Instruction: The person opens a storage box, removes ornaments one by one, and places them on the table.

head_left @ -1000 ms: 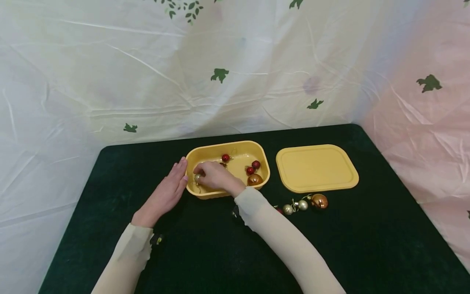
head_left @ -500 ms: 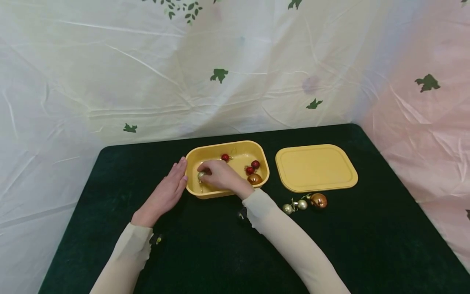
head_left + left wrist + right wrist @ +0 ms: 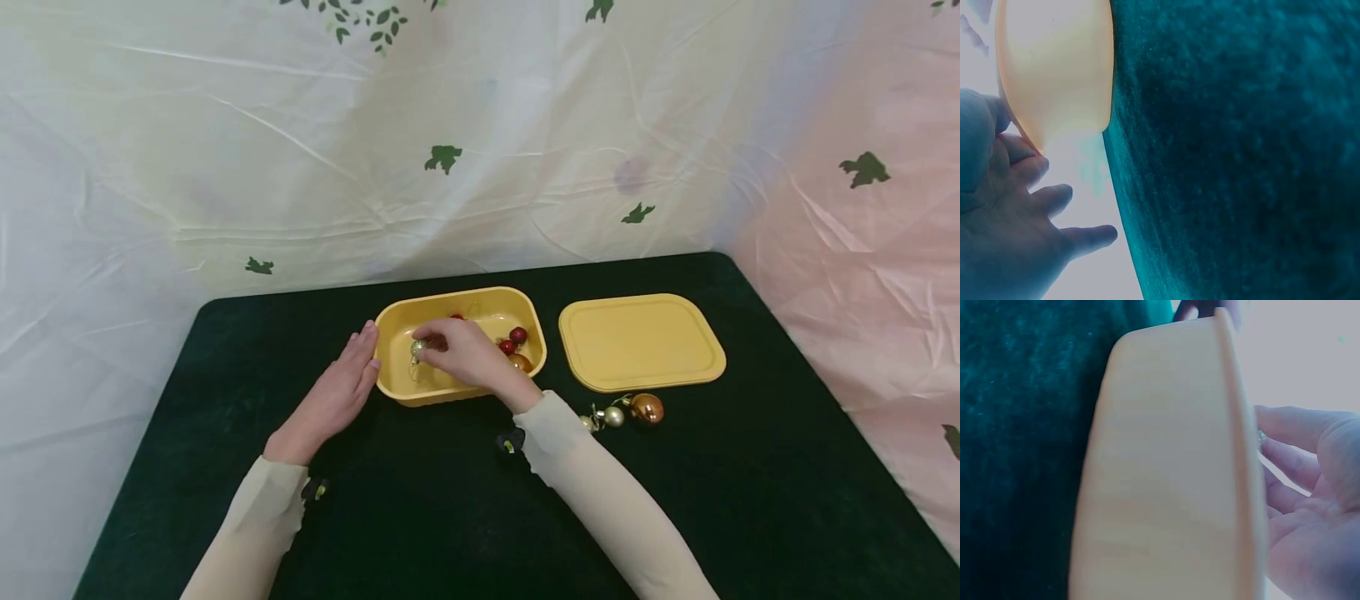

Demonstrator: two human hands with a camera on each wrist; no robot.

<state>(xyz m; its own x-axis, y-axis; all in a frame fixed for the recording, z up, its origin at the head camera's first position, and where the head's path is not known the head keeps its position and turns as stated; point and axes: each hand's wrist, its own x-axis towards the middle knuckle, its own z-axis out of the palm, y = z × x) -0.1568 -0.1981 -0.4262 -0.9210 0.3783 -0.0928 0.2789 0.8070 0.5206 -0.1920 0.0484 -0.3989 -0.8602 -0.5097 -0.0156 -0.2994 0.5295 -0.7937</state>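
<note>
My left hand (image 3: 330,406) lies with straight fingers against the left end of a yellow plastic box (image 3: 450,392). In the left wrist view its fingers (image 3: 1054,199) are spread by the box wall (image 3: 1060,69). Over the box's inside, my right hand (image 3: 468,354) pinches a small glittery gold bauble (image 3: 418,347) between thumb and fingertips, its loop hanging below. The right wrist view shows a sliver of that bauble (image 3: 1262,437) past the box rim (image 3: 1241,456). Inside the box sit red baubles (image 3: 518,336) and a larger copper bauble (image 3: 521,362), partly covered by the right hand.
A flat yellow lid (image 3: 642,342) lies right of the box. In front of it on the dark green cloth (image 3: 450,517) are a copper bauble (image 3: 647,408) and small gold ones (image 3: 612,417), partly behind the right sleeve. A patterned white curtain (image 3: 337,183) hangs behind.
My right hand has lifted the gold bauble off the box's left end and drawn it slightly right and back. The left hand keeps its place at the box.
</note>
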